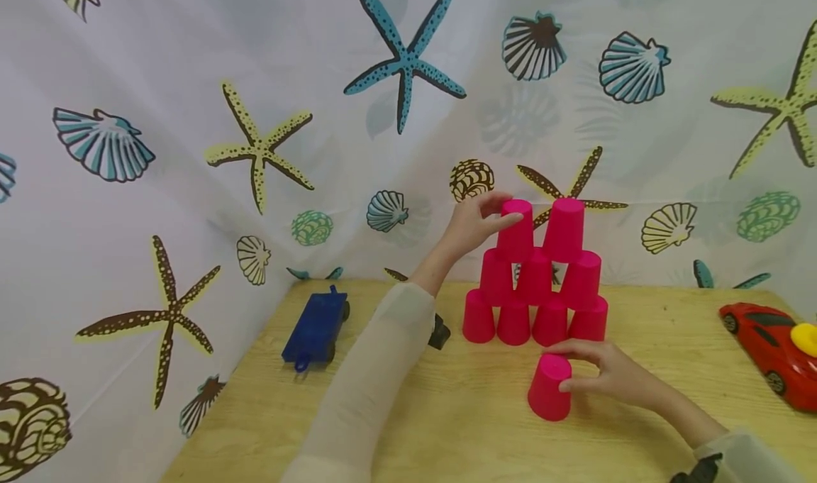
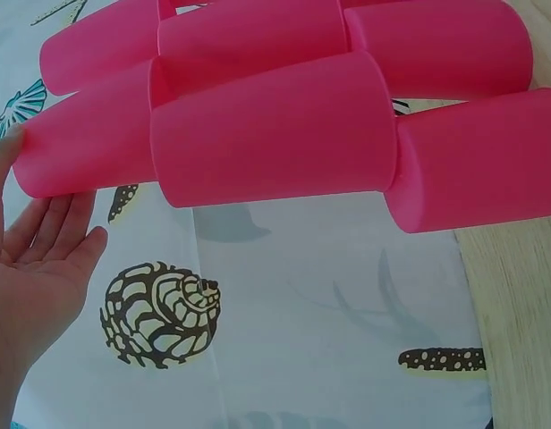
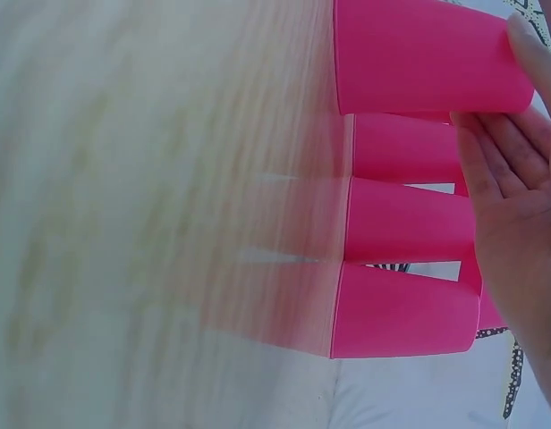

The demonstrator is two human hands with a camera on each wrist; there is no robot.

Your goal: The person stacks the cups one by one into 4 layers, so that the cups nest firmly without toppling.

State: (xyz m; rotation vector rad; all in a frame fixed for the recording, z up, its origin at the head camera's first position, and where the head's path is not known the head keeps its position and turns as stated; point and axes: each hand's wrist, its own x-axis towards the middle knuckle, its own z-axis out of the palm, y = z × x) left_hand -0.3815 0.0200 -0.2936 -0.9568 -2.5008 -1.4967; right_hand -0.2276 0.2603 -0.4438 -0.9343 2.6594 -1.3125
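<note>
Pink cups stand upside down in a tiered stack, with several in the bottom row (image 1: 479, 320), three in the middle row (image 1: 535, 279) and two on top. My left hand (image 1: 469, 226) pinches the top left cup (image 1: 515, 236) near its closed end, thumb on the near side and fingers behind. Beside it stands the top right cup (image 1: 564, 231). In front of the stack, my right hand (image 1: 615, 376) grips a separate upside-down cup (image 1: 547, 392) between thumb and fingers. The right wrist view shows this cup's (image 3: 428, 58) rim down at the table.
A blue toy cart (image 1: 315, 328) sits on the wooden table (image 1: 459, 426) to the left. At the right edge is a red toy car (image 1: 766, 348) with a yellow piece (image 1: 806, 338) on it. A curtain (image 1: 306, 57) printed with shells and starfish hangs behind the table.
</note>
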